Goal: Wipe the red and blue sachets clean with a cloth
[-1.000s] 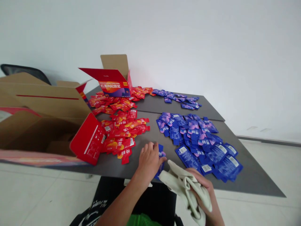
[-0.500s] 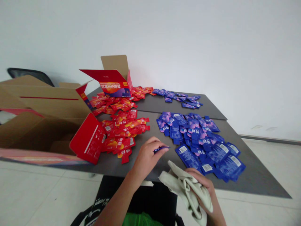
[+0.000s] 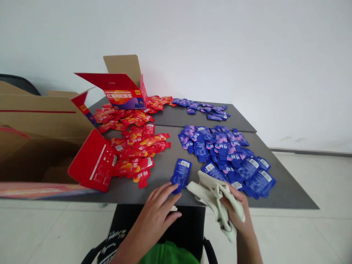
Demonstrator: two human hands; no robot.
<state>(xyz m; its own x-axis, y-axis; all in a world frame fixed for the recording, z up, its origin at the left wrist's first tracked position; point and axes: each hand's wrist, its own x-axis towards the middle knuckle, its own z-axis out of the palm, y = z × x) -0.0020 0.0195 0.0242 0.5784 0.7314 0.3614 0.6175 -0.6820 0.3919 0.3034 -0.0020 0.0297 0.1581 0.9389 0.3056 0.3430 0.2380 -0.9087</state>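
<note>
A single blue sachet (image 3: pixel 182 172) lies flat on the grey table between the two piles. My left hand (image 3: pixel 158 208) is open at the table's front edge, its fingertips at the lower end of that sachet. Bunched in my right hand (image 3: pixel 235 207) is a pale cloth (image 3: pixel 216 196), held over the table edge just right of the sachet. A pile of blue sachets (image 3: pixel 227 146) spreads beyond the cloth. Red sachets (image 3: pixel 137 148) are heaped to the left of the single one.
A large open carton (image 3: pixel 55 150) stands at the left, its red flap over the table. Behind it is an open red box (image 3: pixel 125 97) among more red sachets. More blue sachets (image 3: pixel 203 107) lie at the back, and a black chair (image 3: pixel 187 227) is below the edge.
The blue sachet that my left hand pinched now lies on the table, and the fingers have spread. The view has shifted, and the cloth in my right hand has moved a little.
</note>
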